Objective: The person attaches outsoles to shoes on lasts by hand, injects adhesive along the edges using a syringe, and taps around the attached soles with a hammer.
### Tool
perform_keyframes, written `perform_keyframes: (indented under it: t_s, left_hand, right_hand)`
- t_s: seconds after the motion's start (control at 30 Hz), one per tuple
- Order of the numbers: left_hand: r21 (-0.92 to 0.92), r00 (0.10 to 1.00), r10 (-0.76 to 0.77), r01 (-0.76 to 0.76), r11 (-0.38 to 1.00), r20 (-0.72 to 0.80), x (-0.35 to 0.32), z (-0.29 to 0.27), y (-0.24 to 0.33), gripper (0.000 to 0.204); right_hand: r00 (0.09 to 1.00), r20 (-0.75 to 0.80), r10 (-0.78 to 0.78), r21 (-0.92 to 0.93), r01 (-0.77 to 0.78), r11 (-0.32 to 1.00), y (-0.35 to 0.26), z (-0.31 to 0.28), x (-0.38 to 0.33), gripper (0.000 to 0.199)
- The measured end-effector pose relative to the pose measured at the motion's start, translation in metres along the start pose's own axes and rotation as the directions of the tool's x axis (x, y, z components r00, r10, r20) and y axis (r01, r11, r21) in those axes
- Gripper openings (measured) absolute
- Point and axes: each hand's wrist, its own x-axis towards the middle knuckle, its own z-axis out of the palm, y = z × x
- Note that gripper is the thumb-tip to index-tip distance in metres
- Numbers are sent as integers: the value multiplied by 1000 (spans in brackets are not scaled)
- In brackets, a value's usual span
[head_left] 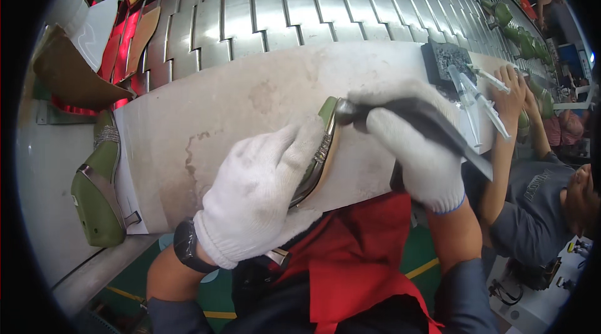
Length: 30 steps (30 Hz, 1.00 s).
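My left hand [256, 184], in a white knit glove, grips a sandal [321, 154] mounted on a green shoe last. The sandal has a dark shiny edge, a glittering stone-set strap and a tan sole side turned to the right. A hammer [422, 115] with a long dark metal head is clasped in my gloved right hand [416, 159]. Its round face is at the sandal's far end, by the green tip; I cannot tell whether they touch. The flat end of the head points right, toward me. Most of the handle is hidden by my glove.
Another green last with a strapped sandal [100, 190] lies at the table's left end. A metal slat conveyor [282, 11] runs behind the worktop [156, 146]. Syringes [479, 102] and a dark foam block [441, 61] lie at right, beside another person's arms [507, 121]. Brown cardboard [72, 74] stands far left.
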Motion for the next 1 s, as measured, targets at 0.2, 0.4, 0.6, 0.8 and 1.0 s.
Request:
perform_keyframes:
  t_s: [0.2,0.4,0.6,0.8,1.0]
  left_hand:
    - [-20,998,31,-32,999,-55,-3,4,-2,107]
    - [27,999,4,-3,1000,-42,-5,2,1,104]
    - [-6,998,-23,23,1000,-53,-12,6,-7,103]
    - [-68,993,10,-18,997,-120,-13,7,-5,91]
    - [-231,991,-76,49,972,-109,-26,-1,-28,56]
  right_hand:
    - [980,140,-142,-137,161,977,-26,23,-46,25]
    - [990,-54,132,5,-132,991,-9,2,4,23]
    - [991,134,-12,-113,28,993,-21,12,-24,23]
    - [970,146,-192,-324,230,917,-27,33,-57,26]
    - [915,177,-363,-528,400,749,-4,52,-79,37]
